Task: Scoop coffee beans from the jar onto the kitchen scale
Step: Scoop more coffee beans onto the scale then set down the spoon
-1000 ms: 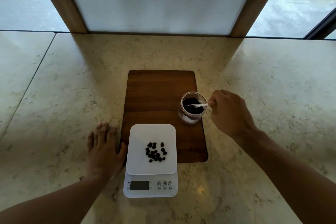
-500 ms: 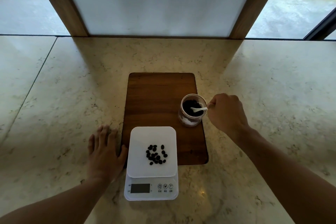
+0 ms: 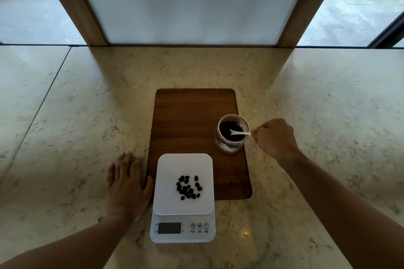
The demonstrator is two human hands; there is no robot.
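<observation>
A small glass jar (image 3: 227, 146) of dark coffee beans stands on the right side of a wooden board (image 3: 192, 120). My right hand (image 3: 274, 137) is just right of the jar and pinches the handle of a small white spoon (image 3: 239, 132), whose bowl lies inside the jar on the beans. The white kitchen scale (image 3: 166, 203) sits at the board's near edge with several beans (image 3: 188, 187) on its platform. My left hand (image 3: 126, 183) lies flat on the counter, fingers spread, touching the scale's left side.
The marble counter (image 3: 87, 116) stretches wide on both sides. A wood-framed frosted panel (image 3: 192, 2) rises at the back edge, with windows beyond. The scale's display (image 3: 169, 228) and three buttons face me.
My right hand has lowered slightly and the spoon's bowl has dipped further into the jar. My left hand and the scale have not moved.
</observation>
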